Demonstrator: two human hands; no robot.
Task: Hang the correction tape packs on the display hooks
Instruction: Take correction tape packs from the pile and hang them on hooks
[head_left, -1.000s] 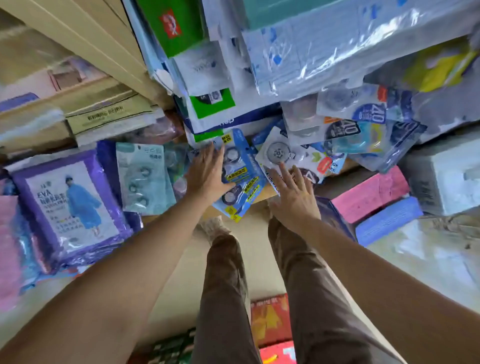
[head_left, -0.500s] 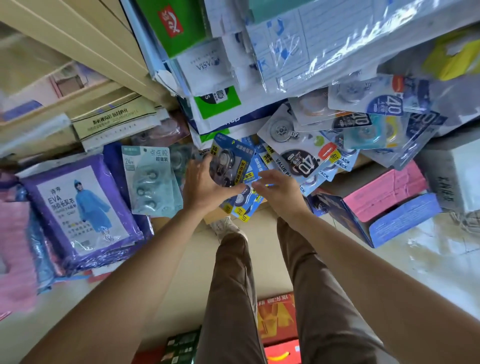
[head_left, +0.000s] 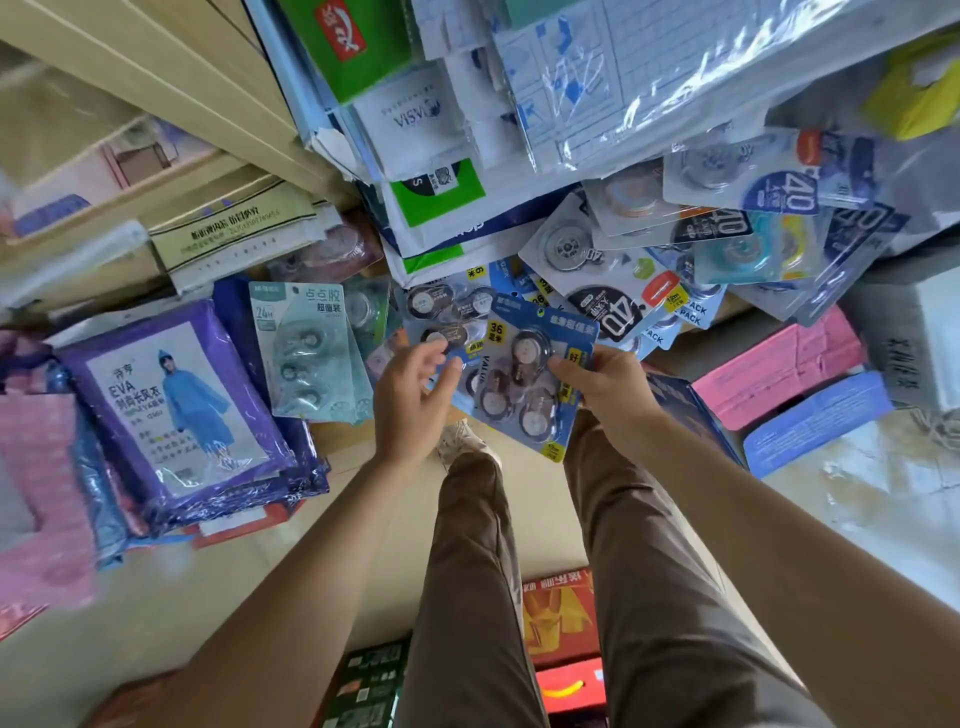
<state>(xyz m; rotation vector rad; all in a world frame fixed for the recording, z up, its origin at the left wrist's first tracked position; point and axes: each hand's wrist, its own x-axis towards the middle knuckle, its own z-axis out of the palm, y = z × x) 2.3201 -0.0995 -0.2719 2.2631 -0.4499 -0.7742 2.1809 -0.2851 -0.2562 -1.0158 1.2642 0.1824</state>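
Blue correction tape pack (head_left: 524, 379) is up in the air between both hands, just in front of the hanging packs (head_left: 613, 291). Right hand (head_left: 608, 384) has its grip clamped on the pack's right edge; left hand (head_left: 410, 395) sits loosely curled at the left edge, and I can't tell if that grip is actually on it. Likely light, stiff card with a slick, crushable blister, so hold by the card margins and keep the top strip free; hooks are hidden behind stock.
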